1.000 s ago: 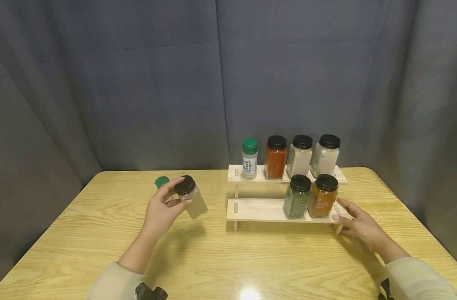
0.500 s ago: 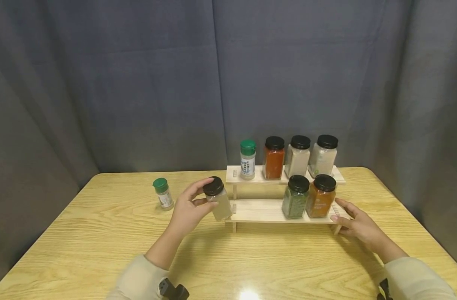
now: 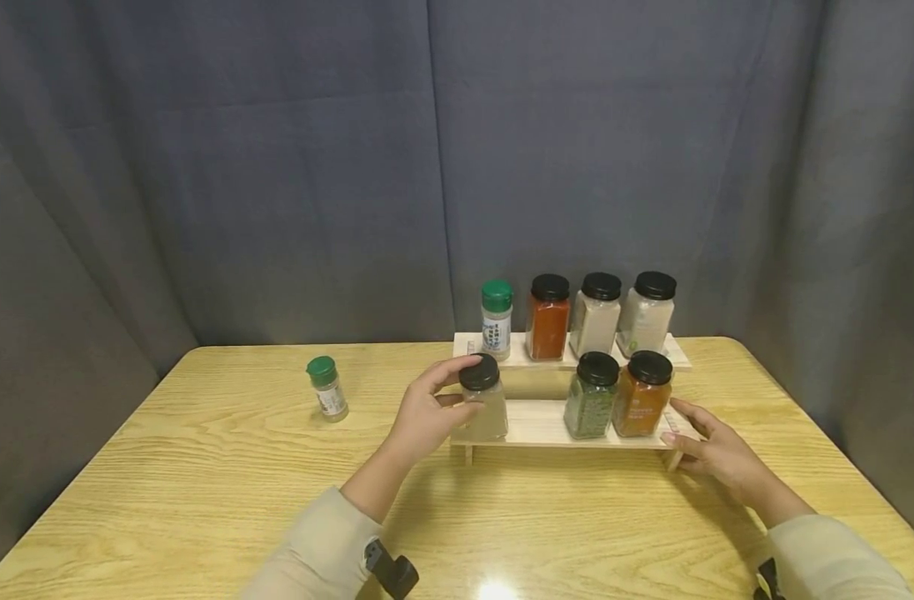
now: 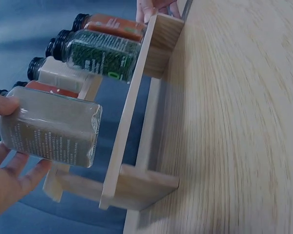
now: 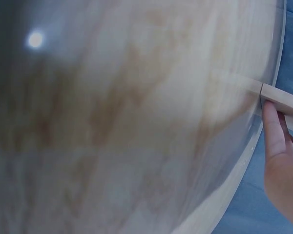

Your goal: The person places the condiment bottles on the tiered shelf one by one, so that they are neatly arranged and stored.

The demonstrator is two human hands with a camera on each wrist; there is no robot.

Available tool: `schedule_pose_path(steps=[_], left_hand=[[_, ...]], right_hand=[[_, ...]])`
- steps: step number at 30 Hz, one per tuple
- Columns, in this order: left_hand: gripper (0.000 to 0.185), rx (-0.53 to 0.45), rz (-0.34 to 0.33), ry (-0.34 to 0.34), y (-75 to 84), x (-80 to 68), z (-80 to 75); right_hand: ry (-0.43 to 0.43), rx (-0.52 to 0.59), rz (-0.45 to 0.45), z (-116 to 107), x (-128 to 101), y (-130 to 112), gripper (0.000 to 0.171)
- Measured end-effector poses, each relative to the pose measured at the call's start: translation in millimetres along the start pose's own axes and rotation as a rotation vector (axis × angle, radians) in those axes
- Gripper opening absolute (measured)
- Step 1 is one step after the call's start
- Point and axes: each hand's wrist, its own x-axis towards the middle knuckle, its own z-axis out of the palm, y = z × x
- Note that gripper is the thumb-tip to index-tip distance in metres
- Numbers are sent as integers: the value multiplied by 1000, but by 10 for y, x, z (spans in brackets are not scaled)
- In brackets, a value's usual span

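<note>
Currently the left hand point(image 3: 427, 412) grips the pale spice jar point(image 3: 485, 408) upright at the lower shelf's point(image 3: 535, 425) left end; the right hand point(image 3: 715, 450), fingers extended, rests against its right end.

A small green-capped bottle point(image 3: 327, 388) stands alone on the table point(image 3: 202, 492); behind hangs a grey curtain point(image 3: 277, 167). Its label is too small to read.
</note>
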Motion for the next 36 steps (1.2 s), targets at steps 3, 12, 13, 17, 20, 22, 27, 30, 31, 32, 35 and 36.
schedule_pose_path(steps=[3, 12, 13, 17, 20, 22, 27, 30, 31, 32, 35, 36], left_hand=[[51, -21, -8, -28, 7, 32, 62], [50, -35, -24, -90, 228, 80, 225], [50, -31, -19, -96, 241, 86, 239], [49, -21, -13, -121, 253, 116, 298], [49, -20, -8, -142, 239, 142, 348], [49, -23, -13, -151, 225, 157, 380], [50, -25, -39, -150, 203, 185, 446], [50, -28, -40, -154, 214, 201, 473], [50, -31, -44, -161, 218, 207, 479], [50, -26, -43, -167, 218, 214, 484], [51, -19, -44, -187, 194, 240, 496], [51, -17, -40, -192, 177, 250, 501]], right_hand=[[2, 0, -1, 2, -1, 6, 71], [-11, 7, 6, 9, 8, -10, 73], [-14, 8, 6, 10, 10, -13, 73], [-17, 12, 13, 15, 10, -23, 73], [-19, 4, 11, 12, -3, -23, 73], [-23, -5, 7, 11, -12, -12, 72], [-22, -14, -2, 24, -13, 18, 71], [-18, -6, -7, 29, -11, 12, 71], [-14, -6, -7, 29, -12, 8, 70], [-12, -5, -8, 28, -14, 4, 70], [-7, -3, -9, 20, -20, -7, 71], [-7, -9, -12, 16, -22, -9, 71]])
